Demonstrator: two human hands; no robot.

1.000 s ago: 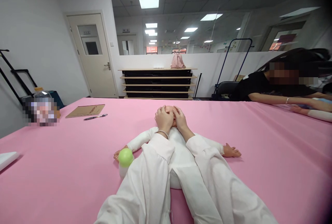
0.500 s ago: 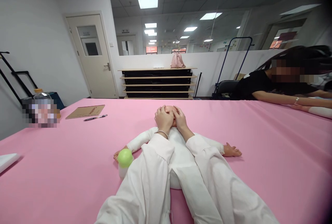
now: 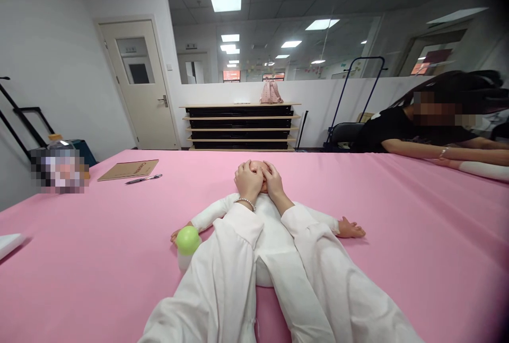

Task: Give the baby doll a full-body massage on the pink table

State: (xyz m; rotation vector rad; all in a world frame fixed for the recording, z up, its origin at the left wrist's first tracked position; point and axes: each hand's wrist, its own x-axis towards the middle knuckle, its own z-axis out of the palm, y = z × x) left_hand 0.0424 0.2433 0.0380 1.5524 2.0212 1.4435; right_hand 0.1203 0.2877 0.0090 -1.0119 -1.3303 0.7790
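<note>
In my head view, the doll (image 3: 274,231) lies on its back on the pink cloth (image 3: 389,258) of the worktop (image 3: 99,258), arms spread, feet toward me. My left hand (image 3: 248,179) and right hand (image 3: 273,181) are close together, both curled round its head (image 3: 259,165), thumbs side by side over the face. I can't tell how hard they press, nor whether both thumb tips touch it.

What could go wrong, as I judge it: uneven pressure, one palm heavier than the other, might roll the head sideways and spoil the hold. Too firm a push away from me could drag the doll along and ruck the cloth, since I see nothing pinning it.

My loose left sleeve (image 3: 228,266) worries me more. It hangs right by the green-capped bottle (image 3: 187,242) (whether they touch, I can't make out), so pulling that arm back carelessly could topple it. My bracelet (image 3: 245,203) might snag the doll's clothing if my wrist dropped lower. The pen (image 3: 143,179) lies well clear, so it seems little risk.
</note>
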